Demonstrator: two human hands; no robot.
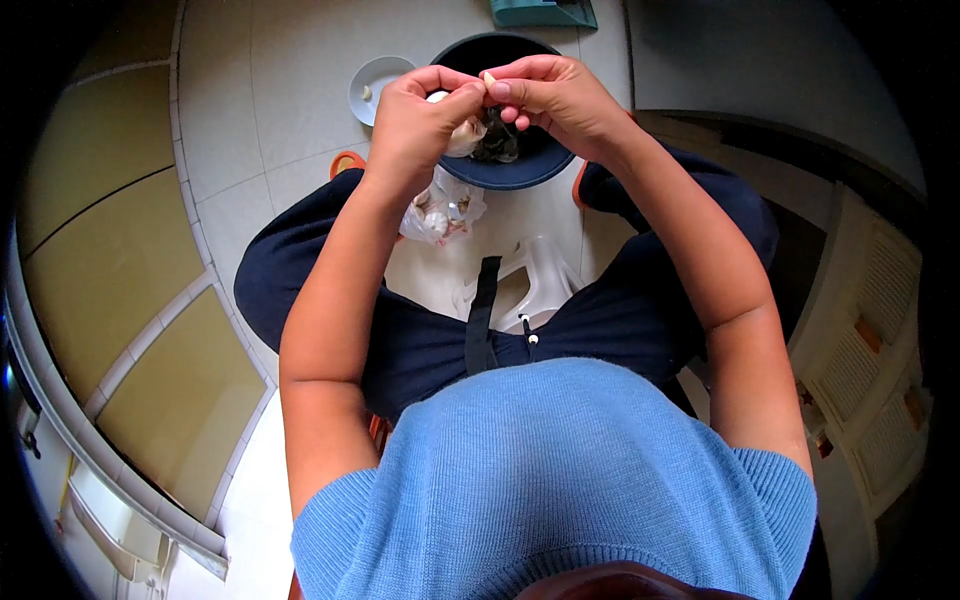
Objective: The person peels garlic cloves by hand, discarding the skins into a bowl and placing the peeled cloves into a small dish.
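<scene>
Over a dark bin [520, 172], my left hand [420, 115] and my right hand [560, 95] meet at the fingertips. Pinched between them is a small pale garlic clove [489, 80]. Both hands are closed, thumbs against forefingers. Whitish, papery garlic [466, 138] shows just below my left hand; I cannot tell whether that hand also holds it or it lies in the bin. To the left of the bin, a white plate [392, 72] carries one peeled clove [367, 93]. A clear plastic bag [445, 215] with garlic bulbs in it sits on the floor nearer to me.
A white plastic stool [540, 265] stands between my knees. Orange footwear [347, 162] shows beside the bin. At the top is a teal dustpan-like object [543, 12]. Cabinet doors [110, 230] line the left, and a dark panel [740, 60] stands at the upper right.
</scene>
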